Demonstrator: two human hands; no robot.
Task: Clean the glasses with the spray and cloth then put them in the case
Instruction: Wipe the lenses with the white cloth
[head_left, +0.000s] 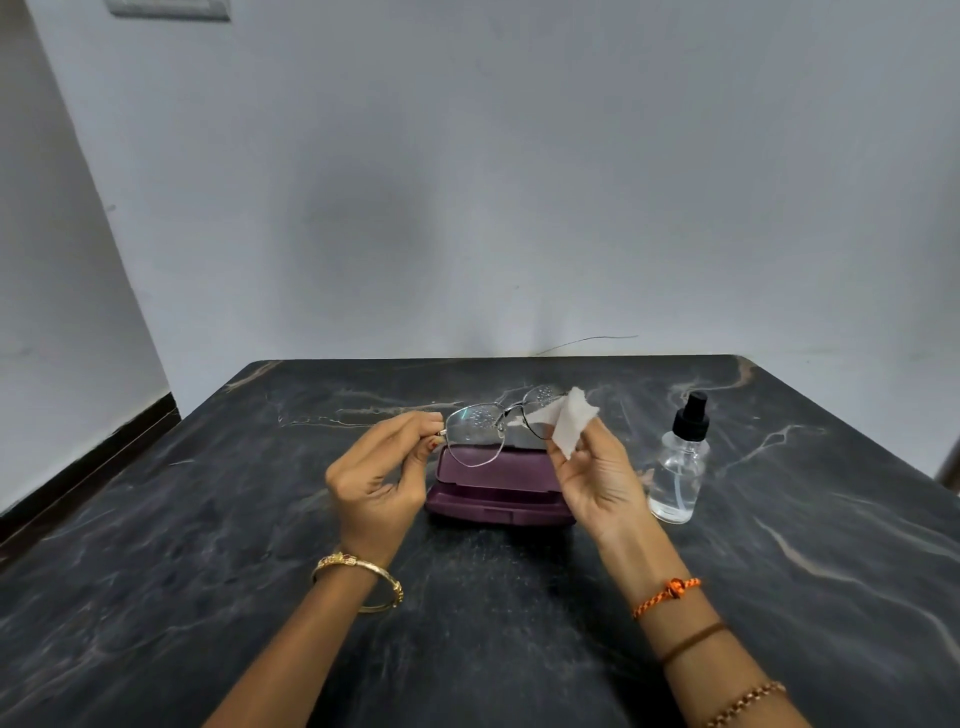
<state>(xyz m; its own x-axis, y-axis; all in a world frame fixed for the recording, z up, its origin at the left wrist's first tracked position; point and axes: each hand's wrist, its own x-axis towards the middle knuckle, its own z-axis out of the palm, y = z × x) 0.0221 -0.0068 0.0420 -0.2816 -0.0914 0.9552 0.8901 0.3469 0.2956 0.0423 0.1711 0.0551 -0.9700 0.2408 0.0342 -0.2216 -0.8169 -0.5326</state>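
Forearms are coming in from the near edge, bangle (363, 577) on the left wrist, thread bands (667, 595) on the right. Left hand (382, 475) is pinching the glasses (475, 431) at the left hinge end, fingers curled on the frame, holding them in the air just above the open maroon case (493, 491) at table centre. Right hand (597, 478) is pinching the white cloth (569, 423) between thumb and fingers and bringing it onto the right lens. Droplets are showing on both lenses, so spraying looks done and wiping looks like it's only beginning. Spray bottle (680, 462) is standing upright to the right of the case, apart from it, on the dark marble table (208, 519).

For this step, my take: sandwich the lens in the cloth from both faces, light circular strokes centre to rim, keep bare fingertips off the glass. Support near the lens being wiped, since holding the far hinge is loading the bridge. Then do the left lens.
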